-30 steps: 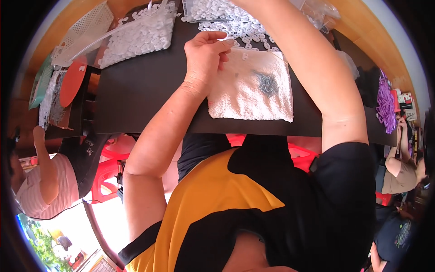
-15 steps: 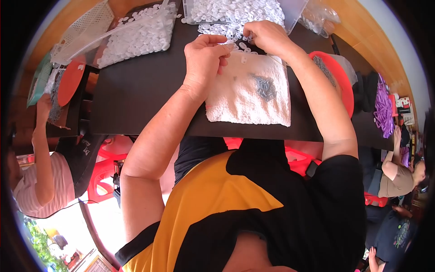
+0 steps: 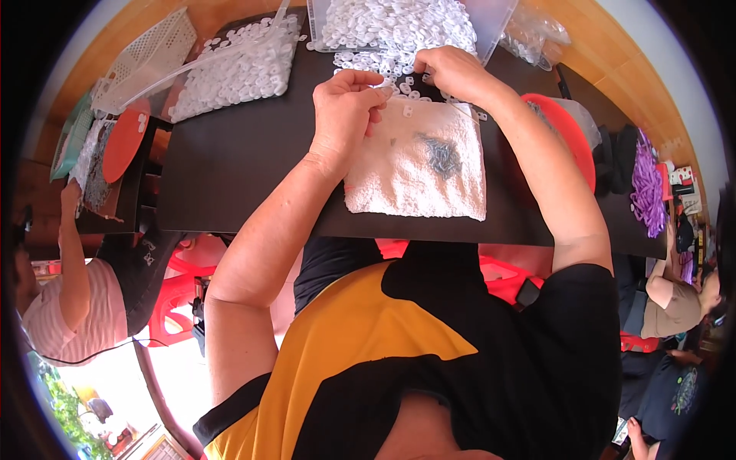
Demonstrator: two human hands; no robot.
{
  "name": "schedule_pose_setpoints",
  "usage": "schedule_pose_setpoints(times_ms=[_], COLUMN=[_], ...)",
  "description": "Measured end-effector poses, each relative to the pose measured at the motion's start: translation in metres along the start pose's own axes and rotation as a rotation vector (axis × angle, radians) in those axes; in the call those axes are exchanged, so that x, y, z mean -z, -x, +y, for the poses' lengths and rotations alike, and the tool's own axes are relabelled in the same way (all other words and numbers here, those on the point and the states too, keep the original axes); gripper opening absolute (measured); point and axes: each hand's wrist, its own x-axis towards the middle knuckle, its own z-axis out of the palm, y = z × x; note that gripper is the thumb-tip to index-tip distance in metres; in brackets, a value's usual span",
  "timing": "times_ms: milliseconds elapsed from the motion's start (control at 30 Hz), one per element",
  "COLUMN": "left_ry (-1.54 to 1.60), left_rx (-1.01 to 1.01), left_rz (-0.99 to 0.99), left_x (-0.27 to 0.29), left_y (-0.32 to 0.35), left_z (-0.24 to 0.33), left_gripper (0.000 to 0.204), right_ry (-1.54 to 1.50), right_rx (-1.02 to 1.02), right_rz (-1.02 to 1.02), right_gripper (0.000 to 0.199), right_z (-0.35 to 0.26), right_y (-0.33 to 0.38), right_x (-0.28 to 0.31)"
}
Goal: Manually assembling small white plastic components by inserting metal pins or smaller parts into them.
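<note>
My left hand (image 3: 343, 115) is above the upper left corner of a white towel (image 3: 414, 184). Its thumb and forefinger pinch a small white plastic piece (image 3: 389, 86), partly hidden by the fingertips. Beside it, my right hand (image 3: 458, 73) reaches to loose white plastic pieces (image 3: 368, 60) spilled before a clear bin (image 3: 491, 34). The right fingers are closed together at the edge of these pieces; what they hold, if anything, cannot be made out. A small heap of thin grey metal parts (image 3: 442, 157) lies on the towel, with a white piece (image 3: 407, 111) near its top edge.
A clear bag of white pieces (image 3: 230, 77) lies at the far left of the dark table (image 3: 230, 176). Under my right forearm sits a red round tray (image 3: 579, 153). Purple strips (image 3: 648, 188) lie further right. Other people sit at both sides, one at a red plate (image 3: 126, 146).
The whole view has shifted slightly, with the table lower in it. My right fingers stay at the loose white pieces, and my left hand keeps its pinch.
</note>
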Motion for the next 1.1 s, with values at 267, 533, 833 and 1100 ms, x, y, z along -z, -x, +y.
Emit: schedule_pose_setpoints(times_ms=[267,533,833,1100], left_ry=[-0.011,-0.070,0.132,0.214], left_rx=[0.004,-0.026,-0.041,-0.024], left_rz=[0.002,-0.012,-0.178,-0.289], left_x=[0.000,-0.002,0.001,0.003], left_y=[0.000,0.002,0.001,-0.002], left_z=[0.000,0.000,0.000,0.000], left_gripper=[0.023,0.018,0.022,0.015], right_ry=[0.052,0.102,-1.006,-1.240], right_rx=[-0.007,-0.038,-0.106,0.439], right_rz=[-0.112,-0.130,-0.032,0.273], right_gripper=[0.012,0.017,0.004,0.005], right_z=[0.003,-0.001,-0.060,-0.062], right_y=[-0.009,-0.007,0.034,0.043], right_x=[0.007,0.011,0.038,0.001])
